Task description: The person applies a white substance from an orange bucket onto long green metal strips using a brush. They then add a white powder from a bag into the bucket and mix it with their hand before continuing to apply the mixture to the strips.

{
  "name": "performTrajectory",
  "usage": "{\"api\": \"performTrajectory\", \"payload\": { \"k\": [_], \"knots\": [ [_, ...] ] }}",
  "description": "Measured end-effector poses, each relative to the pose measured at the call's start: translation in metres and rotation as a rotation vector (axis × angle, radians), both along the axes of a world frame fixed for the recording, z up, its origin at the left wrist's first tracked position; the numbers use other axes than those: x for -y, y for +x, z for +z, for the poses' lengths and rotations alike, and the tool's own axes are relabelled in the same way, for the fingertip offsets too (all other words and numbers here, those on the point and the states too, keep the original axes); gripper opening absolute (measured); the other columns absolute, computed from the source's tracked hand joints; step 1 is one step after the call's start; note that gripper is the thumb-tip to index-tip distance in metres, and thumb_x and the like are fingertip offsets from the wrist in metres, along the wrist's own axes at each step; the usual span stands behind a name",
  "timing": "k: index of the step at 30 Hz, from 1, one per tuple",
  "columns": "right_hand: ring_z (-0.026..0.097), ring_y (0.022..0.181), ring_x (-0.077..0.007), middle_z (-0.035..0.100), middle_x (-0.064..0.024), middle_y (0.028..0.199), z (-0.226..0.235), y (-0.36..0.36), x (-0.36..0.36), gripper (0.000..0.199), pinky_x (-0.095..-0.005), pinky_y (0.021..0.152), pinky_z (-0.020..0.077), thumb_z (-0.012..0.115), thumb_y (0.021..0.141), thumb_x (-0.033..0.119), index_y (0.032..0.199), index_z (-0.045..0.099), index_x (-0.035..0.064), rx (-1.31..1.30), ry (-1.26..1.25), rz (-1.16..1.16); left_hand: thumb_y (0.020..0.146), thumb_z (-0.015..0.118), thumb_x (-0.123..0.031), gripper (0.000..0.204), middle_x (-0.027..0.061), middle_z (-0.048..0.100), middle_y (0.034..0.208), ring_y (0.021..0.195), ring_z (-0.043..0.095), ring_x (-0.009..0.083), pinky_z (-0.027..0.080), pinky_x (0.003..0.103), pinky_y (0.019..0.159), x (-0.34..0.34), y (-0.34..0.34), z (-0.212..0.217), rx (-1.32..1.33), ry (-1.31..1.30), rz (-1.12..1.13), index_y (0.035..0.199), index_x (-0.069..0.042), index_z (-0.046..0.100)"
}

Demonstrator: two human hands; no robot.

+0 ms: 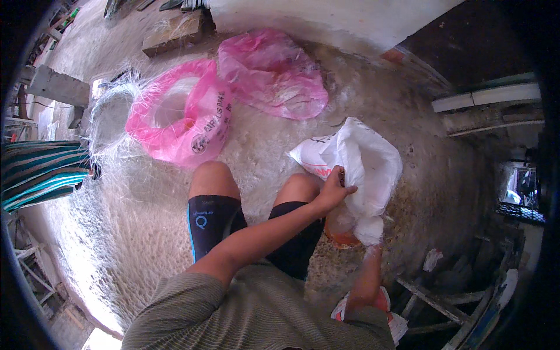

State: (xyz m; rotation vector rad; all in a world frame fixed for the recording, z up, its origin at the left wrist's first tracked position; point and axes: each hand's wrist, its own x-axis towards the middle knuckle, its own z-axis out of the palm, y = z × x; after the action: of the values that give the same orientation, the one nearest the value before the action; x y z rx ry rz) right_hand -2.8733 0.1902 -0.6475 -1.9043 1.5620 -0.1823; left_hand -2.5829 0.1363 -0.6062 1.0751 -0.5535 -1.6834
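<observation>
A white woven sack (380, 160) stands in front of my knees to the right, its mouth open toward me. My left hand (335, 189) reaches across my lap and is closed on the near left edge of the sack's mouth. Beside the sack's lower end, my right hand (372, 255) shows only at the wrist. White material (368, 230) covers its fingers, and I cannot tell whether that is part of the sack or something held. An orange-brown, partly see-through thing (340, 232) sits low between the sack and my leg.
A pink open-topped sack (210, 131) stands ahead left, beside a loose tangle of whitish strands (114, 114). Another pink sack (271, 76) lies behind it, near a block (175, 34). Wooden framing (434, 300) is at lower right. Striped cloth (44, 172) hangs at left.
</observation>
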Motion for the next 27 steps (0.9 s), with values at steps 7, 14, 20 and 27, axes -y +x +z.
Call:
{"api": "performTrajectory", "payload": {
  "k": [7, 14, 20, 27],
  "knots": [
    [0.065, 0.103, -0.0285, 0.069, -0.0111, 0.107, -0.082, 0.028, -0.032, 0.031, -0.0480, 0.086, 0.0520, 0.064, 0.086, 0.033, 0.105, 0.068, 0.0096, 0.264, -0.013, -0.390, 0.079, 0.078, -0.003, 0.055, 0.0168, 0.063, 0.112, 0.105, 0.062, 0.0254, 0.050, 0.037, 0.092, 0.000, 0.007, 0.009, 0.032, -0.008, -0.045, 0.122, 0.001, 0.044],
    [0.065, 0.103, -0.0285, 0.069, -0.0114, 0.109, -0.113, 0.010, -0.035, 0.034, -0.0465, 0.086, 0.0522, 0.063, 0.088, 0.034, 0.110, 0.066, 0.0086, 0.316, -0.118, -0.665, 0.079, 0.079, -0.003, 0.059, 0.0192, 0.064, 0.112, 0.105, 0.064, 0.0287, 0.055, 0.038, 0.087, 0.016, 0.003, -0.015, 0.003, 0.085, -0.031, 0.124, 0.000, 0.041],
    [0.065, 0.104, -0.0284, 0.068, -0.0116, 0.112, -0.111, -0.005, -0.023, 0.036, -0.0452, 0.086, 0.0524, 0.062, 0.090, 0.035, 0.114, 0.064, 0.0076, 0.400, -0.064, -0.737, 0.083, 0.074, 0.000, 0.056, 0.0176, 0.061, 0.115, 0.099, 0.065, 0.0286, 0.056, 0.038, 0.078, 0.026, 0.014, 0.011, -0.189, 0.166, 0.003, 0.125, -0.002, 0.038],
    [0.065, 0.104, -0.0284, 0.068, -0.0119, 0.115, -0.112, -0.002, -0.023, 0.039, -0.0438, 0.086, 0.0526, 0.061, 0.093, 0.036, 0.118, 0.062, 0.0065, 0.471, 0.012, -0.761, 0.084, 0.074, -0.001, 0.056, 0.0155, 0.063, 0.110, 0.096, 0.065, 0.0254, 0.054, 0.035, 0.074, 0.025, 0.010, 0.009, -0.171, 0.129, -0.015, 0.125, -0.002, 0.036]
  ]
}}
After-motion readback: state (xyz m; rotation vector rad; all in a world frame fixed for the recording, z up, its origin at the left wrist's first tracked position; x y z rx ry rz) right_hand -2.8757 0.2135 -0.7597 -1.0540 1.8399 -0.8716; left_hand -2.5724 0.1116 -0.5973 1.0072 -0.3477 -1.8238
